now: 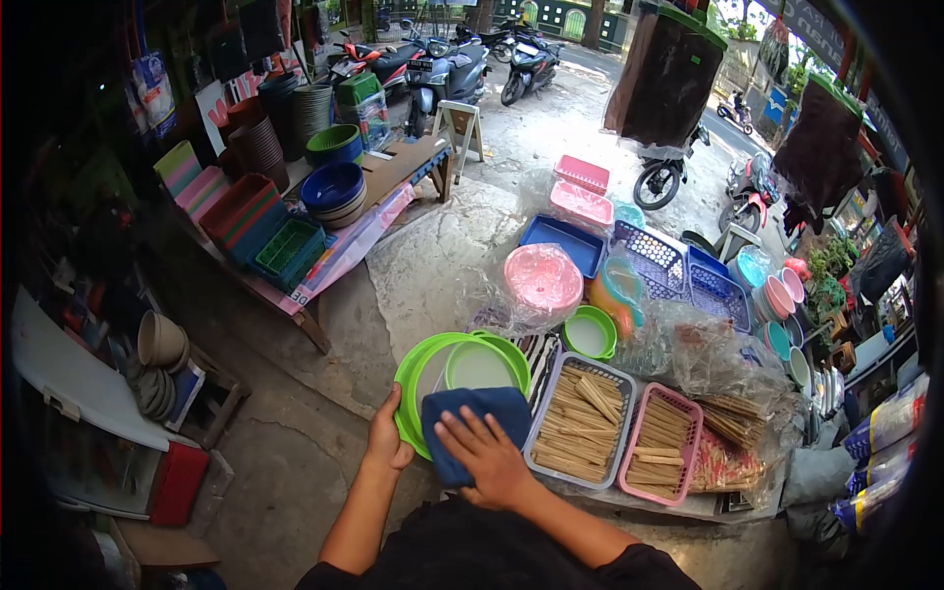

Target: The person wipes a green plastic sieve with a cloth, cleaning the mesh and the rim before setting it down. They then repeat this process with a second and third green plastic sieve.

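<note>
My left hand (389, 438) grips the left rim of a bright green round sieve (405, 383), thumb up along its edge. The sieve is tilted in front of me, with pale mesh inside. A folded dark blue cloth (506, 405) lies against the sieve's near side. Flat on this cloth rests my right hand (484, 460), fingers spread. Just behind, overlapping the sieve in view, is another green sieve (482, 366) with whitish mesh. A smaller green sieve (590, 332) stands farther right. The part of the rim under the cloth is hidden.
Right of my hands, a grey basket (532, 454) and a pink basket (661, 494) hold wooden sticks. Plastic-wrapped pink basins (543, 277) and blue trays (564, 246) stand beyond. A low table (393, 182) with stacked tubs is at left. Motorbikes (447, 74) are parked behind.
</note>
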Action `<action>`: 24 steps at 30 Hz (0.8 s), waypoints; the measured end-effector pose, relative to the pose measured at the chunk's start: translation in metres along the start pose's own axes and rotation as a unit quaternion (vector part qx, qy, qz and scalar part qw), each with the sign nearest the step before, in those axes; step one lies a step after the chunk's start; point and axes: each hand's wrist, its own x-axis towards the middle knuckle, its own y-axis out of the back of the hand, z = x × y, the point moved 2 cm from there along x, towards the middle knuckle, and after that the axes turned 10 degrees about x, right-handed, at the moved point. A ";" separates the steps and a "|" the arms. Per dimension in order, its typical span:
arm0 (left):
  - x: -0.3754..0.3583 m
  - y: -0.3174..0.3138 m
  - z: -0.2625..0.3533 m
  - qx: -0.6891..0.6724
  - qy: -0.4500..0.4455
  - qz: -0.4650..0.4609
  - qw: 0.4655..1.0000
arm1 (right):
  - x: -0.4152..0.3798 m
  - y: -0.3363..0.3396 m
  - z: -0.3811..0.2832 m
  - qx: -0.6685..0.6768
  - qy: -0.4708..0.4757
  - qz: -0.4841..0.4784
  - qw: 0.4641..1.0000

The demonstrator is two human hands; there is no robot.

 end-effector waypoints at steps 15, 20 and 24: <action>-0.006 0.020 -0.014 0.192 -0.070 -0.063 0.977 | -0.030 0.036 0.072 0.068 -0.105 0.330 0.936; -0.016 0.001 -0.023 0.278 -0.152 -0.123 0.940 | 0.006 0.015 0.009 -0.127 0.121 0.053 0.983; -0.013 0.014 -0.023 0.335 -0.113 -0.150 0.923 | 0.007 0.018 0.047 -0.026 0.024 0.196 0.980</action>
